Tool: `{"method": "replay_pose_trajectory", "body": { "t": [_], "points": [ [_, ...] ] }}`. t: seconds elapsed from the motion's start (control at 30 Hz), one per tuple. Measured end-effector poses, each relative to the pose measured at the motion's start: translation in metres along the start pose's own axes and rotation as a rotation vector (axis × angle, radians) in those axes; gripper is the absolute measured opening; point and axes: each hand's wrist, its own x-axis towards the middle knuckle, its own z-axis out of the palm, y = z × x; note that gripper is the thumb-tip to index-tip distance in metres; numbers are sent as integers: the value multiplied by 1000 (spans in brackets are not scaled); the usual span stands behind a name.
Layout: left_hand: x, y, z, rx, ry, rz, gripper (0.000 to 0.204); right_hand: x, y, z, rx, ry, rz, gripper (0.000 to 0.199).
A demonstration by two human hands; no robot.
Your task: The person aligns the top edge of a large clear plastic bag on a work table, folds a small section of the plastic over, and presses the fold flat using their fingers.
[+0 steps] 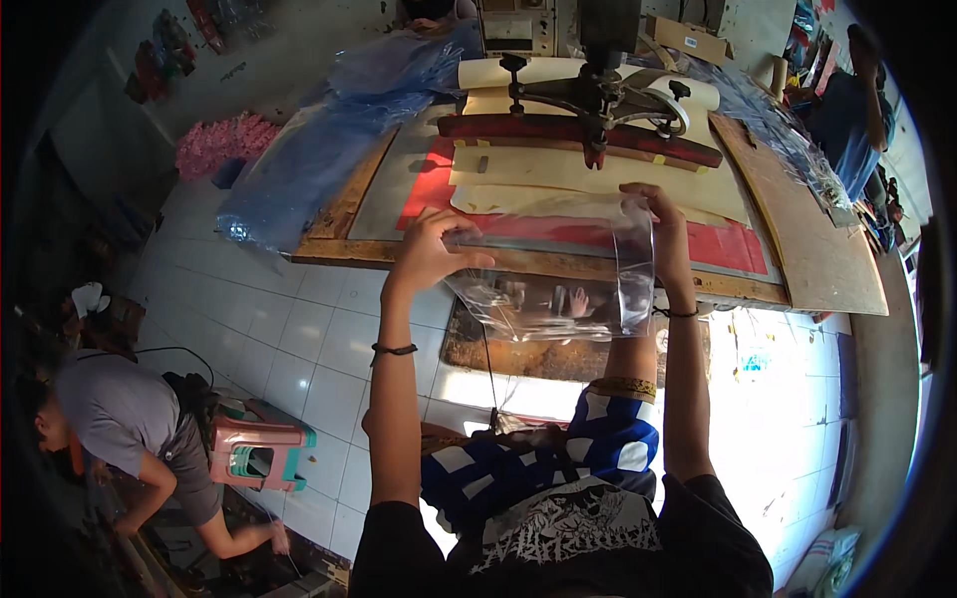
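Note:
A clear plastic sheet (pixel 563 289) is stretched between my hands above the near edge of the worktable. My left hand (pixel 439 251) grips its left side, fingers and thumb curled toward each other. My right hand (pixel 660 224) pinches the upper right part, where the film folds into a shiny vertical band. Just beyond, a red sheet (pixel 424 204) and cream sheets (pixel 598 184) lie on the grey table plate (pixel 384 194). Over them hangs a press head with a long dark red bar (pixel 578 138) and black clamp knobs.
Blue-tinted plastic film (pixel 309 164) drapes over the table's left side; more film (pixel 768 125) lies at the right. A wooden board (pixel 807 214) forms the right side. One person (pixel 130 409) bends beside a pink stool (pixel 254 448) at lower left; another person (pixel 847 120) stands far right.

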Motion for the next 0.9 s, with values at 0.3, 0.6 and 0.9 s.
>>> {"method": "replay_pose_trajectory", "body": {
  "t": [0.3, 0.6, 0.9],
  "points": [
    [-5, 6, -13, -326, 23, -133, 61, -18, -16, -16, 492, -281, 151, 69],
    [16, 84, -31, -917, 386, 229, 79, 0, -68, -42, 468, 31, -109, 28],
    [24, 72, -14, -866, 293, 46, 22, 15, -67, -38, 539, -31, 51, 44]
  ]
}}
